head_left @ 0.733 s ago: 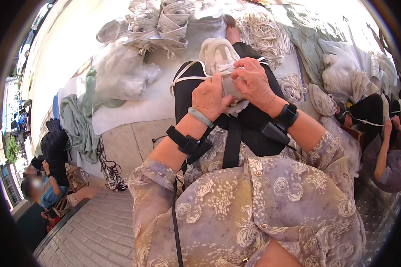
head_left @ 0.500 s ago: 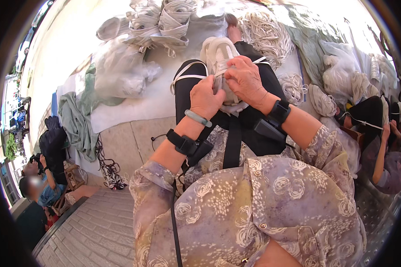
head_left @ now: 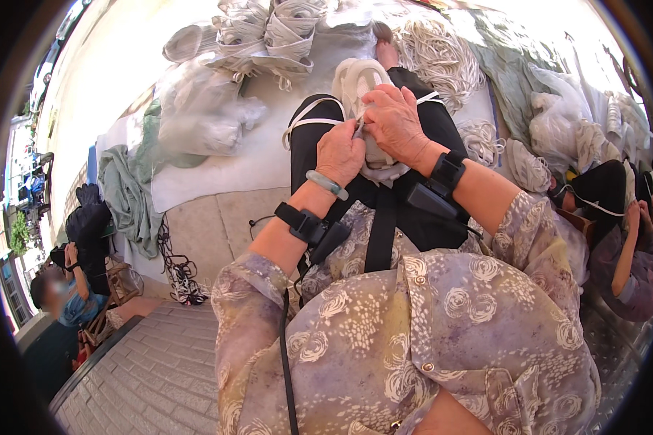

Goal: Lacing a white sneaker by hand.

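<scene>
An off-white sneaker (head_left: 379,162) rests on my lap between my knees, its upper partly covered by my hands. My left hand (head_left: 340,154) is closed over one side of it, thumb and forefinger pinching the end of a shoelace (head_left: 360,125). Bent across the shoe from the other side, my right hand (head_left: 395,127) has its fingertips pressed together at the same lace, close to the left thumb. The exact grip of the right fingertips is partly hidden. A loop of white lace (head_left: 308,116) lies over each knee.
Stacked pale shoes (head_left: 290,40) and a clear plastic bag (head_left: 199,109) lie ahead on a white sheet. A heap of white laces (head_left: 439,65) sits beyond my right knee. Another person's hands (head_left: 637,216) work at far right; someone sits at far left (head_left: 80,290).
Both hands have come closer together over the shoe, and the left fingertips now meet the right ones at the lace. The whole view has shifted slightly.
</scene>
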Tool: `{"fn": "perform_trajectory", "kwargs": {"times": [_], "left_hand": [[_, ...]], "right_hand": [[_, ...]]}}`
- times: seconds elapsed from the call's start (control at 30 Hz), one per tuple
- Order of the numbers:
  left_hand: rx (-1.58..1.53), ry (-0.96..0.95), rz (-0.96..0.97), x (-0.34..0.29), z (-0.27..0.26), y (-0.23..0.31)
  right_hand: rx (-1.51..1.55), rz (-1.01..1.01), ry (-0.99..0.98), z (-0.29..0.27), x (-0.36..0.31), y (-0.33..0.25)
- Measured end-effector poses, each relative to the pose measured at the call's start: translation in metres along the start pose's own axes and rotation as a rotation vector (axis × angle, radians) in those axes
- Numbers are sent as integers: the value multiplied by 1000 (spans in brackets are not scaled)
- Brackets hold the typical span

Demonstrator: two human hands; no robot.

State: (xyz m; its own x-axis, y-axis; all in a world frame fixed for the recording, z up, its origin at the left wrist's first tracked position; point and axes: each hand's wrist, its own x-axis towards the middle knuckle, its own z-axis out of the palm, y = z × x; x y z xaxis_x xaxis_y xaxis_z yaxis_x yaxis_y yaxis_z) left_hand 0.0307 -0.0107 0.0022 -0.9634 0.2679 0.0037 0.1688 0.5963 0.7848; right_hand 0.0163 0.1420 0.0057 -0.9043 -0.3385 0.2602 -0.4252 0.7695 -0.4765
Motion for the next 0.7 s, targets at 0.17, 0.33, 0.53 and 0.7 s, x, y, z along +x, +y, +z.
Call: {"fn": "perform_trajectory", "kwargs": {"times": [0.17,0.33,0.53,0.7], "left_hand": [[26,22,0,-2,2,3],[185,-31,5,-2,2,7],[234,72,400,24,5,46],[10,-421,143,49,15,64]], "right_hand": [[-173,-96,14,-9,-1,-3],[-152,-117,143,-56,-23,22],[-206,-179,154,-107,-52,24],[-196,-222,176,-110,-55,22]]}}
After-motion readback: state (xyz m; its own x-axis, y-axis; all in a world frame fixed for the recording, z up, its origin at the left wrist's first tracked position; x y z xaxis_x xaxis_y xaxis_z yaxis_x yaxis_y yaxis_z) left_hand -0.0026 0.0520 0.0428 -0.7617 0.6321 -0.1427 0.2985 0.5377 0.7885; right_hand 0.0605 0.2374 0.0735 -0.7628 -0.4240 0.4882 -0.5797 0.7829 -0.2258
